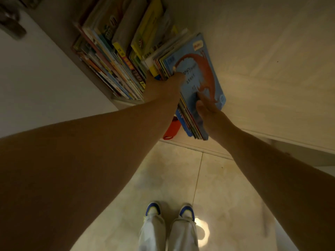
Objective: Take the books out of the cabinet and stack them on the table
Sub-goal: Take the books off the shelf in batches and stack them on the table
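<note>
A bundle of thin picture books (197,69), fronted by a blue cover with an orange-red creature, sticks halfway out of the cabinet shelf (125,102). My left hand (163,86) clamps the bundle's left side, thumb on the blue cover. Flat against the lower right part of that cover lies my right hand (208,109), fingers pointing up. Left of the bundle, more books (116,51) stand leaning in a row on the same shelf. The table is out of sight.
A light wooden cabinet door or panel (272,69) stands close on the right. An orange-red object (172,129) sits lower down behind the bundle. Below are a tiled floor (181,178) and my two white-and-blue shoes (170,212). A white wall (36,78) is at left.
</note>
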